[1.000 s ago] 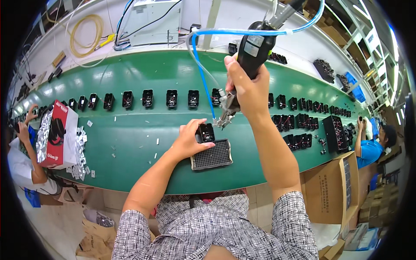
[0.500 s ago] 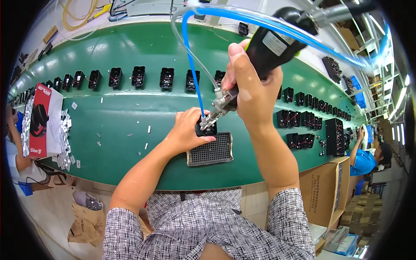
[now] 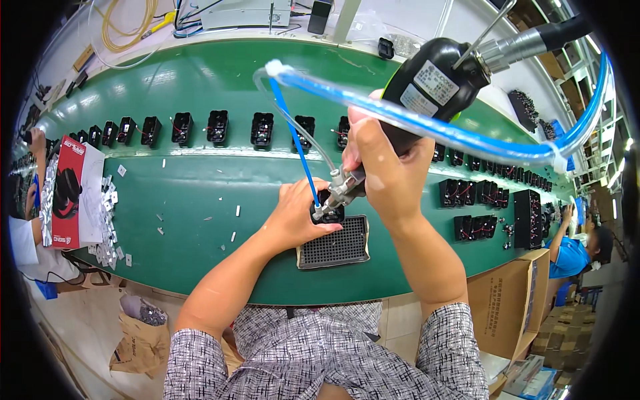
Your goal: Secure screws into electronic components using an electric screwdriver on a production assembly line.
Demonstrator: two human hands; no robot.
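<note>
My right hand (image 3: 390,163) is closed round a black electric screwdriver (image 3: 433,80), whose metal nose slants down to the left. A blue hose (image 3: 297,140) and a clear hose run to that nose. Its tip reaches into a small black plastic housing (image 3: 335,213) on the table. My left hand (image 3: 300,213) grips this housing from the left, with the thumb along its near side. What lies under the screwdriver's tip is hidden. Just in front of the housing sits a dark perforated tray (image 3: 333,243) holding small parts too tiny to make out.
A row of black housings (image 3: 217,127) with red wires crosses the green table (image 3: 180,247). More housings (image 3: 473,227) stand grouped at right. A red and white box (image 3: 73,200) and a pile of metal plates (image 3: 110,230) lie left. People work at both ends.
The whole view has shifted slightly. My hands keep the same grips, and the screwdriver's tip is still at the housing. At far left, another person's hand has come into view above the box.
</note>
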